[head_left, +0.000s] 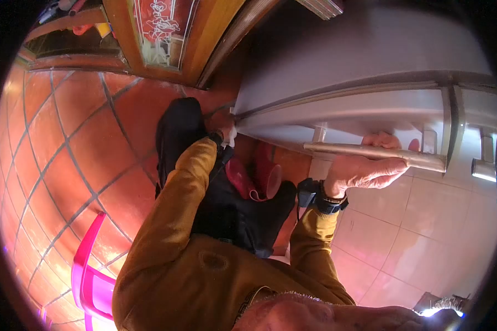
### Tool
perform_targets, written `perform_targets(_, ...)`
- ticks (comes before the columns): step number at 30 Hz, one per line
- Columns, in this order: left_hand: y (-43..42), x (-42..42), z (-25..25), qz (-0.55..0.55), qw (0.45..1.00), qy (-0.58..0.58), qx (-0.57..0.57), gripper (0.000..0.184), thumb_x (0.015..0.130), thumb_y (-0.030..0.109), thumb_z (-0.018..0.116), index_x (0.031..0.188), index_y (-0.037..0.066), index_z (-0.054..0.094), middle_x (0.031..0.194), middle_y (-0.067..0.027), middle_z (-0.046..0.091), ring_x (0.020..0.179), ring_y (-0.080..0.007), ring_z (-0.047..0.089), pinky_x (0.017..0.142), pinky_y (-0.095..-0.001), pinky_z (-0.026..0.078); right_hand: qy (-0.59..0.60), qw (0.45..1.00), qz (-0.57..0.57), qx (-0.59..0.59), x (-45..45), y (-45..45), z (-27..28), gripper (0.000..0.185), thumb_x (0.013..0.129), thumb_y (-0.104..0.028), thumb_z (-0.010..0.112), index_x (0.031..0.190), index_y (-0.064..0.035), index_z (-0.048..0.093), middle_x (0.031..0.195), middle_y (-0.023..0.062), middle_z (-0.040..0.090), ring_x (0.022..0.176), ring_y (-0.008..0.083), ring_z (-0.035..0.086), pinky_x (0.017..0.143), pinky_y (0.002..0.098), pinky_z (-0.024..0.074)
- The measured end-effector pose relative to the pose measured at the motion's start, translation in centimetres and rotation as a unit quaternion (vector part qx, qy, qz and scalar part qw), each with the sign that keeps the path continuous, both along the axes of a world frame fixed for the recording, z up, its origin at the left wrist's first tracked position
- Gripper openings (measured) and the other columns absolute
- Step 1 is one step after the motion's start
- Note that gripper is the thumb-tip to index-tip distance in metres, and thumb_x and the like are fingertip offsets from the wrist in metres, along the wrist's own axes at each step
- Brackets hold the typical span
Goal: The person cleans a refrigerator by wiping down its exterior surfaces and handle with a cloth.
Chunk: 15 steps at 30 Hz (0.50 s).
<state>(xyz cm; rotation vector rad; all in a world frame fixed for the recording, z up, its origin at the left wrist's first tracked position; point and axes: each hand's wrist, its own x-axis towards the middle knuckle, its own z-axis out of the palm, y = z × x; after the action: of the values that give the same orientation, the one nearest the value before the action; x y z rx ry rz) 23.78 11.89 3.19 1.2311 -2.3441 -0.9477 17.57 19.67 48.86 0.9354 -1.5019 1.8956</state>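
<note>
My right hand (364,171) is wrapped round a long pale bar handle (331,147) on the light grey door (364,107) of what looks like a refrigerator. Some of its fingers show behind the bar. Reaching low by the door's far end, my left hand (222,122) has a small white cloth (231,136) at it. Its fingers are small and partly hidden, and the cloth seems bunched in them. Black straps circle both wrists.
Pink boots (268,179) are on my feet, between my bent legs in dark trousers (234,220). A bright pink plastic chair (88,276) stands at lower left on the terracotta tile floor (55,182). A wooden, glass-paned cabinet (113,33) is at upper left. Another handle (483,168) sits at right.
</note>
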Motion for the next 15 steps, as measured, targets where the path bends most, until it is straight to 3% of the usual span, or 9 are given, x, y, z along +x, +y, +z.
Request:
perform_targets(2, 0.6, -1.6, -1.4, 0.107, 0.993, 0.031, 0.05, 0.024, 0.083, 0.019, 0.053, 0.098, 0.009, 0.069, 0.088, -0.0176, 0.066, 0.087, -0.0378, 0.062, 0.076, -0.0492, 0.049, 0.002, 1.0, -0.016, -0.01, -0.1, -0.1, -0.2, 0.061, 0.099, -0.049, 0.04, 0.128, 0.0044, 0.047, 0.065, 0.0034, 0.046, 0.055, 0.0095, 0.043, 0.044, 0.021, 0.0329)
perform_targets(3, 0.5, -1.9, -2.2, 0.102, 0.993, 0.032, 0.054, 0.024, 0.083, 0.019, 0.053, 0.098, 0.009, 0.069, 0.088, -0.0176, 0.066, 0.087, -0.0378, 0.062, 0.076, -0.0492, 0.049, 0.003, 1.0, -0.021, -0.006, -0.2, 0.0, -0.2, 0.061, 0.099, -0.049, 0.04, 0.128, 0.0044, 0.047, 0.065, 0.0034, 0.046, 0.055, 0.0095, 0.043, 0.044, 0.021, 0.0329)
perform_targets(5, 0.0, -1.5, -3.0, -0.018, 0.995, -0.099, 0.003, 0.025, 0.082, 0.017, 0.053, 0.099, 0.008, 0.069, 0.089, -0.0173, 0.065, 0.087, -0.0372, 0.062, 0.075, -0.0485, 0.049, -0.023, 1.0, 0.003, 0.009, -0.2, 0.4, 0.0, 0.062, 0.099, -0.05, 0.04, 0.128, 0.0051, 0.046, 0.065, 0.0037, 0.048, 0.055, 0.0094, 0.044, 0.043, 0.0208, 0.034)
perform_targets(9, -0.7, -1.9, -3.2, -0.035, 0.994, -0.095, -0.046, 0.026, 0.08, 0.016, 0.054, 0.098, 0.004, 0.068, 0.089, -0.0189, 0.065, 0.087, -0.0378, 0.063, 0.074, -0.0483, 0.05, -0.025, 1.0, 0.009, -0.006, -0.7, 0.4, -0.4, 0.063, 0.098, -0.051, 0.043, 0.127, 0.005, 0.045, 0.067, 0.0051, 0.052, 0.055, 0.0095, 0.045, 0.042, 0.0205, 0.035)
perform_targets(10, -1.1, -0.8, -1.4, -0.108, 0.98, -0.073, -0.152, 0.021, 0.081, 0.018, 0.054, 0.086, 0.005, 0.069, 0.085, -0.0174, 0.066, 0.082, -0.0355, 0.064, 0.07, -0.0477, 0.05, -0.012, 0.999, 0.031, -0.009, -1.0, 0.6, -0.4, 0.055, 0.096, -0.048, 0.047, 0.127, -0.0029, 0.049, 0.064, 0.0032, 0.051, 0.053, 0.01, 0.044, 0.042, 0.0234, 0.0346)
perform_targets(11, -1.4, -0.1, 1.2, -0.176, 0.949, -0.048, -0.259, 0.022, 0.082, 0.021, 0.054, 0.075, 0.006, 0.069, 0.081, -0.0159, 0.067, 0.077, -0.0332, 0.066, 0.065, -0.047, 0.051, -0.031, 0.999, 0.028, -0.007, -1.0, 0.7, -0.5, 0.056, 0.097, -0.048, 0.046, 0.128, -0.0019, 0.048, 0.066, 0.0029, 0.05, 0.055, 0.0098, 0.044, 0.045, 0.0228, 0.0346)
perform_targets(12, -1.5, 0.1, 2.6, -0.173, 0.955, -0.029, -0.239, 0.021, 0.082, 0.019, 0.055, 0.075, 0.005, 0.069, 0.079, -0.0157, 0.066, 0.075, -0.0319, 0.065, 0.065, -0.0454, 0.051, -0.022, 0.999, 0.032, 0.005, -1.1, 0.9, -0.7, 0.056, 0.097, -0.048, 0.045, 0.128, -0.0013, 0.047, 0.068, 0.0029, 0.05, 0.056, 0.0099, 0.044, 0.046, 0.0229, 0.0351)
perform_targets(13, -1.4, 0.3, 4.1, -0.116, 0.988, -0.002, -0.098, 0.02, 0.082, 0.018, 0.056, 0.076, 0.004, 0.068, 0.077, -0.0155, 0.065, 0.074, -0.0306, 0.065, 0.065, -0.0438, 0.051, -0.016, 0.999, 0.036, 0.017, -1.1, 1.1, -0.7, 0.056, 0.098, -0.047, 0.044, 0.129, -0.0007, 0.047, 0.07, 0.0029, 0.05, 0.058, 0.01, 0.044, 0.048, 0.0229, 0.0355)
perform_targets(15, -1.5, 0.1, 7.7, 0.028, 0.989, 0.056, 0.136, 0.017, 0.081, 0.016, 0.057, 0.078, 0.002, 0.067, 0.073, -0.0151, 0.063, 0.071, -0.028, 0.063, 0.065, -0.0406, 0.051, -0.037, 0.998, 0.057, 0.012, -0.4, 1.2, -0.6, 0.059, 0.1, -0.046, 0.041, 0.13, 0.0046, 0.044, 0.074, 0.0058, 0.053, 0.064, 0.0114, 0.046, 0.056, 0.0246, 0.0377)
